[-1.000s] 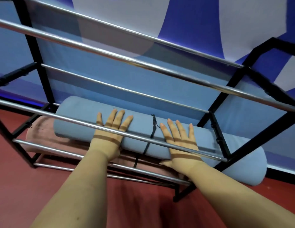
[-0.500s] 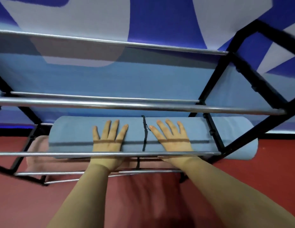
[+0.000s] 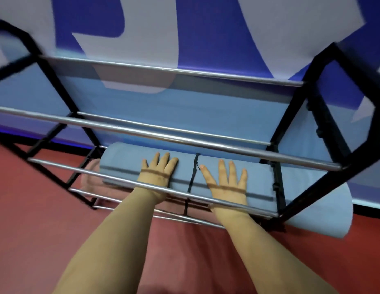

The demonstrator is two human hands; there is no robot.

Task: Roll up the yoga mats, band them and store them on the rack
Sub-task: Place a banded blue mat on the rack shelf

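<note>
Blue rolled yoga mat (image 3: 125, 166) lay lengthwise on a lower tier of the rack (image 3: 324, 115), behind that tier's front chrome rail (image 3: 100, 174). Its right end stuck out past the rack's black right side frame, toward the red floor (image 3: 25, 230). A black band (image 3: 193, 175) wrapped the blue mat near its middle, a small knot or toggle visible on it, a loose tail hanging down below the rail.

Left hand (image 3: 158, 174) lay flat on top of the blue mat, just left of the band, fingers together and extended, palm down; grip not closed on anything, just pressing. Right hand (image 3: 226, 183) lay flat on the same mat, just right of the band, fingers spread, also palm down with nothing gripped. Both forearms reached in over the front rail, wrists crossing it; the rail's shadow fell as a dark line across both hands.

A second rolled mat, pinkish (image 3: 90, 177), sat on the tier below the blue mat, only its left end showing past the blue one, mostly hidden.

Upper rack tiers above the blue mat carried chrome rails with nothing seen on them. Wall (image 3: 184, 28) behind the rack showed large blue and white shapes. Left and upper-right edges of the rack were motion-blurred.
</note>
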